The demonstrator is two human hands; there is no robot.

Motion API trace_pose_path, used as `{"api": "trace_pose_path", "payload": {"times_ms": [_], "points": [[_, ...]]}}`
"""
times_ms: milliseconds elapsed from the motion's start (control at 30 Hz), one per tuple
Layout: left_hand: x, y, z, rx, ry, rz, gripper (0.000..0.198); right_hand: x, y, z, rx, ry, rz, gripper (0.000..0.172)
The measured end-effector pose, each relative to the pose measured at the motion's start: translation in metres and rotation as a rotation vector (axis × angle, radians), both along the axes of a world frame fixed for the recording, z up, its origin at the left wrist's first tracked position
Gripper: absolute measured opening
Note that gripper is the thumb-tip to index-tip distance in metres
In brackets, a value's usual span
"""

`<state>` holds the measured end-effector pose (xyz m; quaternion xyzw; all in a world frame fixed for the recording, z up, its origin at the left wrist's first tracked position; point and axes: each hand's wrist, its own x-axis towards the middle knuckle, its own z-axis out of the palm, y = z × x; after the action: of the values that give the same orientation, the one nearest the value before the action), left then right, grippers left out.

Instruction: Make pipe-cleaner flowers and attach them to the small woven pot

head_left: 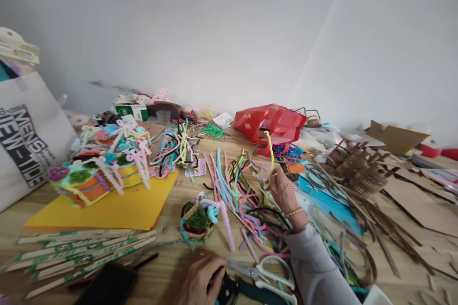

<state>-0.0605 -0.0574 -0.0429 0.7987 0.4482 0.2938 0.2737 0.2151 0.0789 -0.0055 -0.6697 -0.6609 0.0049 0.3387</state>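
- right hand (284,194), lower right of the frame, raised above the desk (168,259): its grip is closed, thumb and fingers pinching a yellow pipe cleaner (269,152) whose twisted length stands up above them, in front of a red bag (270,123)
- grey sleeve (315,267) and beaded bracelet (294,212) on that arm
- left hand (200,280), bottom centre, low over the desk and touching a black tool (227,290) with a teal handle; its fingers are hidden, so I cannot tell whether the grip is apart, together or clamped on the tool
- scissors (274,272) with white handles just right of the left hand, blades toward it
- loose pipe cleaners (243,205) in pink, blue and green, heaped under the right hand
- small pipe-cleaner flower (196,219) just left of that heap
- pipe-cleaner crafts (103,164) on a yellow card (114,212), left of centre
- green-printed wooden sticks (75,257) at lower left, beside a black phone (107,286)
- white tote bag (28,138) at far left
- cardboard baskets (358,169) and cardboard strips (386,219) at right, near a blue card (322,198)
- plastic cup (163,116) and green-and-white box (131,112) at the far edge of the desk
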Motion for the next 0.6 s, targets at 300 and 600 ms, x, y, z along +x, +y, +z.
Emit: {"api": "trace_pose_path", "payload": {"times_ms": [300, 600], "points": [[0.002, -0.002, -0.011, -0.058, -0.138, 0.045, 0.02, -0.017, -0.034, 0.055, 0.089, 0.959, 0.451, 0.024], [-0.003, 0.012, 0.017, -0.802, -0.806, -0.053, 0.047, -0.059, -0.08, 0.062, -0.864, 0.5, 1.253, 0.032]]}}
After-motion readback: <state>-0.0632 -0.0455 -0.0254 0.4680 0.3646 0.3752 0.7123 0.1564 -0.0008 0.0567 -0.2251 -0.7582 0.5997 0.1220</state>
